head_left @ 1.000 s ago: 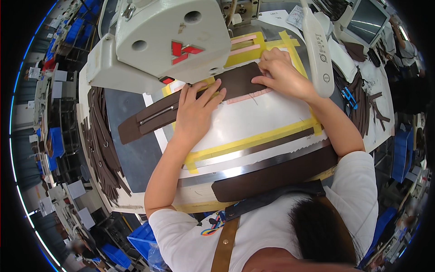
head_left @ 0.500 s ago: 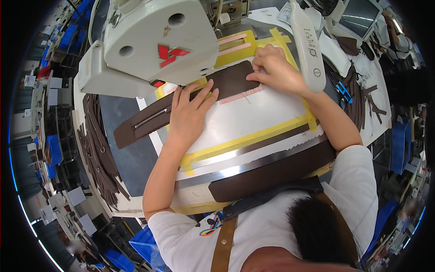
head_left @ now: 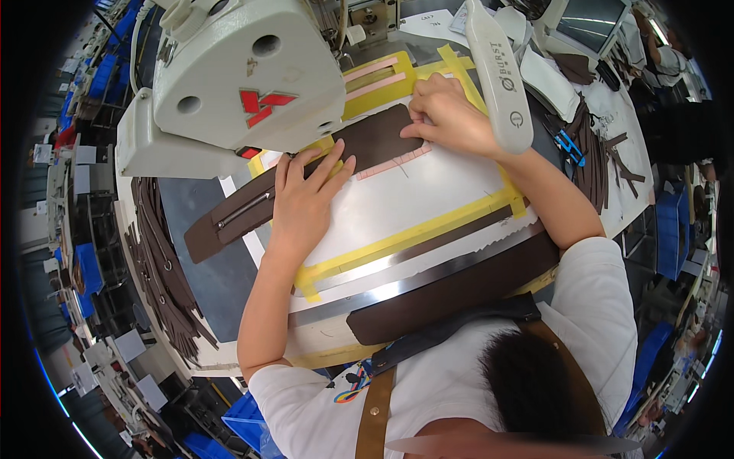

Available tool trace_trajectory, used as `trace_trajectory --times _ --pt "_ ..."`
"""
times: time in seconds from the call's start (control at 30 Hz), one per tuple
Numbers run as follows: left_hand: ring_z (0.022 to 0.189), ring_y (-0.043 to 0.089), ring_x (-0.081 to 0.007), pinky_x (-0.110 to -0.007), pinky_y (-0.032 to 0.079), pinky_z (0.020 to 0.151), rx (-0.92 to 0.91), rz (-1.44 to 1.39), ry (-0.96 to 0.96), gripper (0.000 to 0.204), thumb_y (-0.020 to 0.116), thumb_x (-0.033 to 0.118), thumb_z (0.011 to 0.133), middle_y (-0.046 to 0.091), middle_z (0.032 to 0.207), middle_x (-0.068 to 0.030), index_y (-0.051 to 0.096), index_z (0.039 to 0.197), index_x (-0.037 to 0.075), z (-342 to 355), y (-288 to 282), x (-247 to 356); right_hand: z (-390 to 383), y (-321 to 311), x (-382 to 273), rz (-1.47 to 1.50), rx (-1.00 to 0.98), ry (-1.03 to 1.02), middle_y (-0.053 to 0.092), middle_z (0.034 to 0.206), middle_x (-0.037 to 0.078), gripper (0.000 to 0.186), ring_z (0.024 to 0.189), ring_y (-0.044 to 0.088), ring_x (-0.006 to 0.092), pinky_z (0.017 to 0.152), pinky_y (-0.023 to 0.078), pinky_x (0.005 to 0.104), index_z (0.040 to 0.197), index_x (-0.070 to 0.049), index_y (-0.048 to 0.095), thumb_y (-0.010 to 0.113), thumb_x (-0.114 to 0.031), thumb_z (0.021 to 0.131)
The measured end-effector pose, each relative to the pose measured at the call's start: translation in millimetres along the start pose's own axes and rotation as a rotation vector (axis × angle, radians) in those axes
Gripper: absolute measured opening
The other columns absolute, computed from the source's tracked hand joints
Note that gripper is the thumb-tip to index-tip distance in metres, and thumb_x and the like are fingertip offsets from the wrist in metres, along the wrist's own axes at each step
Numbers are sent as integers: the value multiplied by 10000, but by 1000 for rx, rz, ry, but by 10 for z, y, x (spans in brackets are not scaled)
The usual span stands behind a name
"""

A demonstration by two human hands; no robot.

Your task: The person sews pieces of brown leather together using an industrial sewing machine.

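Note:
A long dark brown fabric piece with a metal zipper toward its left end lies across a white template sheet edged in yellow tape. My left hand rests on it with fingers spread, pressing it beside the sewing machine head. At the far right end, my right hand pinches the fabric's edge between thumb and fingers. A pink ruled strip runs just below this end on the sheet. The machine's needle area is hidden behind its head.
Brown straps with metal rings hang along the left table edge. Another brown fabric piece lies at the near edge. To the right are blue-handled snips and brown strips. A white elongated device overhangs my right forearm.
The whole scene sits slightly farther left in the picture, as the view has shifted. Both hands keep nearly the same hold and place on the brown fabric piece.

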State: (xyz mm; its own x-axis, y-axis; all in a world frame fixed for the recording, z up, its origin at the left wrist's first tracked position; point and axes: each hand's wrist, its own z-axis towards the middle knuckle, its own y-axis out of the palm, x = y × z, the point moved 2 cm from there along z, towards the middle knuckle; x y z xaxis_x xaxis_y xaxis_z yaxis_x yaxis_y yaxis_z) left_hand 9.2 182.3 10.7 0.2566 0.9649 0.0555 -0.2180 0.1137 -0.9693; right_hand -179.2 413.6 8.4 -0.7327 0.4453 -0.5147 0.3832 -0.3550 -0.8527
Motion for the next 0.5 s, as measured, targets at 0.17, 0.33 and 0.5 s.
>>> trace_trajectory --times 0.17,0.33,0.5 --pt "1332 529 -312 -541 362 1153 23 -6 25 508 648 21 875 617 1533 10 709 1356 172 8 -24 -12 19 -111 -33 -17 -24 14 610 954 92 320 980 541 316 906 434 425 771 -52 616 852 -245 868" --pt "1328 534 -312 -531 376 1135 46 -36 26 497 641 7 859 627 1518 1 714 1328 155 18 -28 2 16 53 -394 103 179 -293 674 1155 153 260 1117 633 368 960 520 446 1085 -13 692 805 -158 900" --pt "1325 537 -313 -530 377 1136 61 -51 29 492 640 -2 853 634 1500 -5 718 1313 154 2 5 -19 -8 362 -665 105 114 -453 631 1456 149 377 1313 611 368 1115 507 449 1298 -22 686 752 -132 943"
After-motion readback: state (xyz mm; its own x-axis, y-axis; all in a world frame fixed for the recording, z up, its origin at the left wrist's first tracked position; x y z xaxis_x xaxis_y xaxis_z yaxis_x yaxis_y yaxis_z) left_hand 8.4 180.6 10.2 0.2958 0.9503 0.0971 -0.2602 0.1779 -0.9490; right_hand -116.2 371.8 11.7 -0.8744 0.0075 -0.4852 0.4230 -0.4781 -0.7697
